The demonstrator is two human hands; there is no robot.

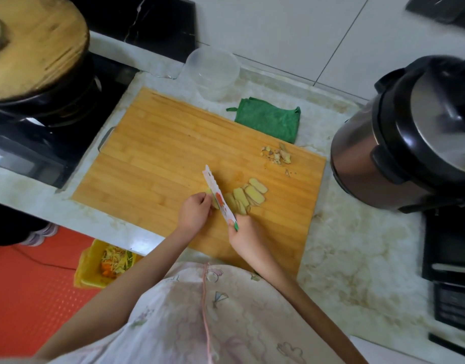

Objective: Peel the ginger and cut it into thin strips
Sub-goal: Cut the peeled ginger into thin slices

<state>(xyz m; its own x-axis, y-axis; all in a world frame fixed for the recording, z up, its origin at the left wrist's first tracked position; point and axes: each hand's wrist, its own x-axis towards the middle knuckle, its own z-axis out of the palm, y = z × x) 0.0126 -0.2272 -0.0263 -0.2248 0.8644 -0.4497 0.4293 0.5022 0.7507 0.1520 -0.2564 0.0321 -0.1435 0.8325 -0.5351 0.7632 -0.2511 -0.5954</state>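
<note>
A wooden cutting board lies on the counter. Near its front edge my left hand holds down a piece of peeled ginger, mostly hidden under my fingers and the blade. My right hand grips the green handle of a white patterned knife, whose blade stands on the ginger right beside my left fingers. Several pale yellow ginger slices lie fanned out to the right of the blade. A small heap of ginger peel sits near the board's right edge.
A clear plastic container and a folded green cloth lie behind the board. A steel pressure cooker stands to the right, a wok with a wooden lid to the left. A yellow-bagged bin with scraps stands on the floor.
</note>
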